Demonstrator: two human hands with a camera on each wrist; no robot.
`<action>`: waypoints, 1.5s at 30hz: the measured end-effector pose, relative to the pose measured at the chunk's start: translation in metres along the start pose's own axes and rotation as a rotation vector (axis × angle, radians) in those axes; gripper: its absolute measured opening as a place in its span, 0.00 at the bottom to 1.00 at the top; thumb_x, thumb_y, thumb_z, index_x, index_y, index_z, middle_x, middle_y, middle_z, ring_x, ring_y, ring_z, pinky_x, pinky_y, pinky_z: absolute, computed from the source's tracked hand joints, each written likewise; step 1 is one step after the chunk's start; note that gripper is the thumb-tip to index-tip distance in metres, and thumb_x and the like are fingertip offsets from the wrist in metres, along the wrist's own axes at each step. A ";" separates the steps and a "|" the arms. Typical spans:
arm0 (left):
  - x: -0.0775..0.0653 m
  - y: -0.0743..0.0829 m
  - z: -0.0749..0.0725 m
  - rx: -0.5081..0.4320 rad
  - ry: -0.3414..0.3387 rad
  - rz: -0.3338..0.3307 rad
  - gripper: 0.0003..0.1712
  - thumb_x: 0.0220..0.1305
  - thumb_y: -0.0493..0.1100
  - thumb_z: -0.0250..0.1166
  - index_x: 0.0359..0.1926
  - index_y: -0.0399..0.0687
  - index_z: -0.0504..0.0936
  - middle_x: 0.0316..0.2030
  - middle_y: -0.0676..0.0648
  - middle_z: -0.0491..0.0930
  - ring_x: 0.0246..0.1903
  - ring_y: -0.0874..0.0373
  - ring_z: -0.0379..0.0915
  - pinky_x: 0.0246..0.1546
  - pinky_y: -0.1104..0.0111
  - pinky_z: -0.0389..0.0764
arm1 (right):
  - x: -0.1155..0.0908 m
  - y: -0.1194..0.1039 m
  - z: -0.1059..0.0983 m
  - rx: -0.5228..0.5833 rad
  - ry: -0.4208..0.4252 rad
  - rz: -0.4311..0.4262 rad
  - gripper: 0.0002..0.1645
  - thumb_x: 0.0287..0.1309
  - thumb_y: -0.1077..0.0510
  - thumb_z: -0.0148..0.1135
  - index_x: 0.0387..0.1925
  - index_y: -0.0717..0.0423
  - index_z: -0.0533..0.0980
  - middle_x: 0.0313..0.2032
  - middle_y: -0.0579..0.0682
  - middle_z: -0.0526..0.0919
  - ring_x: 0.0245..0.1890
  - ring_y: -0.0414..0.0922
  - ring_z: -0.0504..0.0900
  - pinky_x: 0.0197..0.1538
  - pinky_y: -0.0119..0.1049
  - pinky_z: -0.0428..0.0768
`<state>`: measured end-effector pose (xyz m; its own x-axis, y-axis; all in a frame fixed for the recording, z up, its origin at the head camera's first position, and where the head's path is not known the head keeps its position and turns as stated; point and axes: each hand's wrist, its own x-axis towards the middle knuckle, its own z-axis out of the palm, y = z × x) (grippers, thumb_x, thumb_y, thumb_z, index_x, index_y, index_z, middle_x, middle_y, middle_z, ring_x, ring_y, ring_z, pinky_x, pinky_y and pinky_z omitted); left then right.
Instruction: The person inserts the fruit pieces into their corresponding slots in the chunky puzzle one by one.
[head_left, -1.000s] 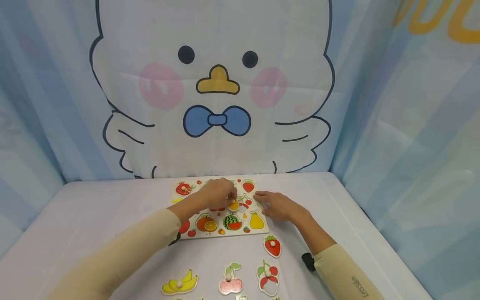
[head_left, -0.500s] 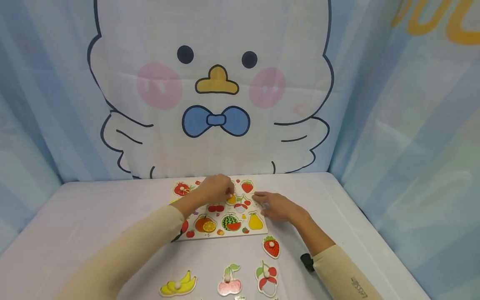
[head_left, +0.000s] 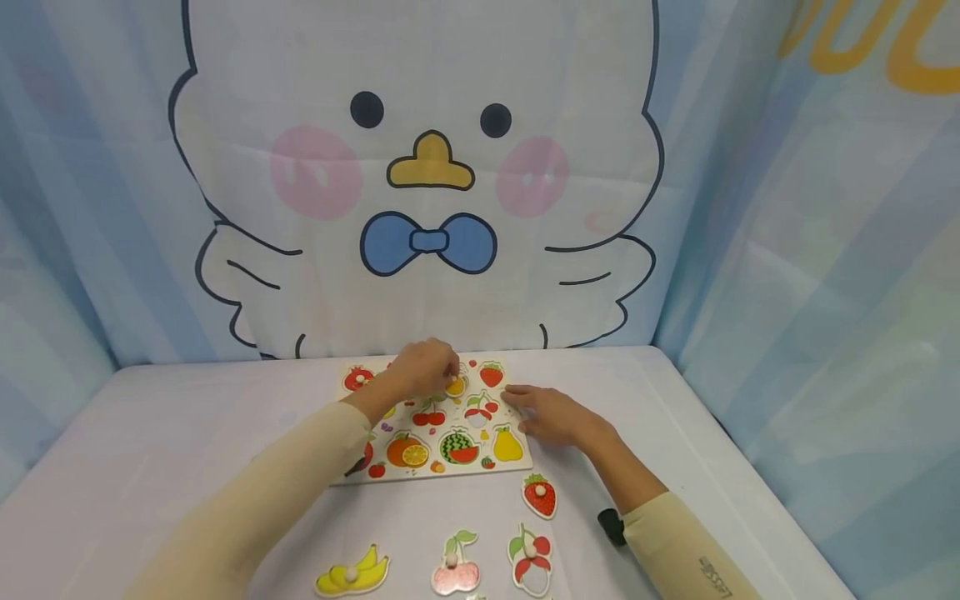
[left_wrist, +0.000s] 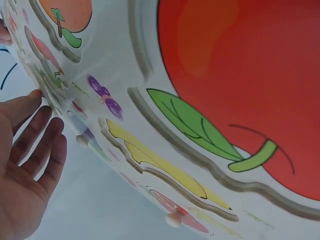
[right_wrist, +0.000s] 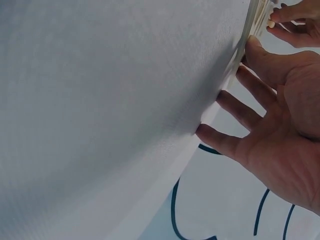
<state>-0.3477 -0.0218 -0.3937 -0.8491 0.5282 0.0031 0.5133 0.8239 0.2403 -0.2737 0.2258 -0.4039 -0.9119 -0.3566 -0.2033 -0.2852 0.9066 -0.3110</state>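
My left hand pinches a small yellow-orange fruit puzzle piece close over the upper part of a white fruit puzzle board. In the right wrist view, its fingers meet at a pale knob. My right hand rests at the board's right edge, thumb by the rim and the other fingers spread on the table. On the board, a pomegranate piece with a knob sits at the upper left. Several recesses show printed fruit, such as the large red apple and the yellow banana.
In front of the board lie loose knobbed pieces: a strawberry, bananas, pink cherries and a red-and-white fruit cluster. More pieces are cut off at the bottom edge. A curtain with a cartoon bird hangs behind the table.
My left hand has moved up and slightly left over the board, carrying the yellow-orange piece from beside the cluster recess toward the top row. My right hand has stayed at the board's edge.
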 end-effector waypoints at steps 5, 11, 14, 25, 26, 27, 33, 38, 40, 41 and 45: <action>0.004 -0.003 0.001 -0.017 0.012 -0.001 0.08 0.70 0.45 0.70 0.47 0.51 0.90 0.38 0.52 0.84 0.40 0.56 0.74 0.49 0.62 0.80 | 0.000 -0.001 0.001 -0.003 -0.003 0.000 0.36 0.70 0.56 0.66 0.77 0.46 0.68 0.79 0.47 0.64 0.78 0.55 0.63 0.76 0.55 0.66; 0.008 -0.003 0.002 -0.019 0.011 -0.012 0.08 0.70 0.45 0.70 0.46 0.50 0.90 0.38 0.52 0.83 0.40 0.56 0.74 0.49 0.62 0.80 | 0.001 -0.002 0.001 -0.001 -0.004 0.008 0.36 0.70 0.56 0.66 0.77 0.45 0.68 0.79 0.47 0.64 0.78 0.55 0.63 0.76 0.56 0.66; 0.008 -0.003 0.001 -0.030 0.007 -0.030 0.09 0.70 0.45 0.70 0.48 0.50 0.89 0.39 0.51 0.84 0.41 0.55 0.75 0.51 0.61 0.80 | 0.001 -0.003 0.001 -0.012 -0.004 0.003 0.37 0.70 0.55 0.66 0.77 0.45 0.67 0.79 0.47 0.64 0.78 0.55 0.63 0.76 0.56 0.66; 0.012 -0.003 0.004 -0.030 -0.013 -0.037 0.09 0.70 0.45 0.70 0.47 0.49 0.89 0.40 0.51 0.85 0.40 0.55 0.75 0.51 0.61 0.81 | 0.001 -0.005 -0.001 -0.014 -0.006 -0.002 0.37 0.70 0.56 0.66 0.77 0.46 0.67 0.79 0.47 0.64 0.78 0.55 0.64 0.76 0.56 0.66; 0.013 -0.003 0.005 -0.029 -0.013 -0.037 0.09 0.70 0.45 0.70 0.48 0.49 0.89 0.40 0.51 0.85 0.40 0.55 0.75 0.51 0.62 0.81 | 0.001 -0.005 -0.001 -0.018 -0.005 0.000 0.37 0.70 0.56 0.66 0.77 0.46 0.67 0.79 0.47 0.64 0.78 0.55 0.64 0.76 0.56 0.66; 0.013 -0.003 0.005 -0.028 -0.013 -0.037 0.09 0.70 0.45 0.70 0.48 0.49 0.89 0.40 0.50 0.85 0.40 0.55 0.76 0.51 0.62 0.81 | 0.001 -0.005 -0.001 -0.019 -0.006 0.002 0.37 0.70 0.56 0.66 0.77 0.46 0.67 0.79 0.47 0.64 0.78 0.55 0.64 0.76 0.55 0.66; 0.013 -0.001 0.002 -0.012 -0.033 -0.011 0.11 0.71 0.44 0.69 0.51 0.47 0.89 0.45 0.48 0.87 0.42 0.54 0.76 0.52 0.61 0.82 | 0.001 -0.004 -0.002 -0.012 -0.008 0.010 0.37 0.70 0.56 0.66 0.77 0.46 0.67 0.79 0.47 0.63 0.78 0.55 0.63 0.76 0.55 0.66; 0.013 -0.001 0.001 0.014 -0.063 0.016 0.12 0.72 0.42 0.67 0.53 0.47 0.89 0.50 0.47 0.86 0.45 0.53 0.76 0.56 0.60 0.82 | 0.001 -0.002 -0.001 -0.014 -0.008 0.013 0.37 0.70 0.56 0.66 0.77 0.45 0.67 0.79 0.47 0.63 0.78 0.54 0.63 0.76 0.55 0.66; 0.013 -0.001 0.001 0.014 -0.075 0.015 0.13 0.72 0.42 0.67 0.54 0.47 0.88 0.51 0.47 0.86 0.46 0.53 0.76 0.57 0.60 0.81 | 0.002 -0.002 -0.001 -0.012 -0.009 0.011 0.37 0.70 0.56 0.66 0.77 0.45 0.67 0.79 0.47 0.63 0.78 0.55 0.63 0.76 0.55 0.66; 0.013 -0.001 0.001 0.012 -0.081 0.013 0.13 0.72 0.42 0.67 0.55 0.47 0.88 0.51 0.47 0.86 0.46 0.53 0.76 0.58 0.60 0.81 | 0.002 -0.002 -0.001 -0.011 -0.010 0.009 0.37 0.70 0.56 0.66 0.77 0.45 0.67 0.79 0.47 0.63 0.78 0.55 0.63 0.76 0.55 0.66; 0.014 -0.001 0.004 0.000 -0.097 0.007 0.15 0.72 0.42 0.67 0.57 0.47 0.87 0.52 0.46 0.85 0.48 0.53 0.77 0.60 0.60 0.81 | 0.001 -0.001 -0.001 -0.010 -0.015 0.010 0.37 0.70 0.56 0.66 0.77 0.46 0.67 0.79 0.47 0.63 0.78 0.55 0.63 0.76 0.55 0.66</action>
<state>-0.3603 -0.0146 -0.3976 -0.8293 0.5516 -0.0887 0.5195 0.8198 0.2410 -0.2751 0.2249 -0.4031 -0.9100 -0.3512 -0.2202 -0.2795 0.9122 -0.2998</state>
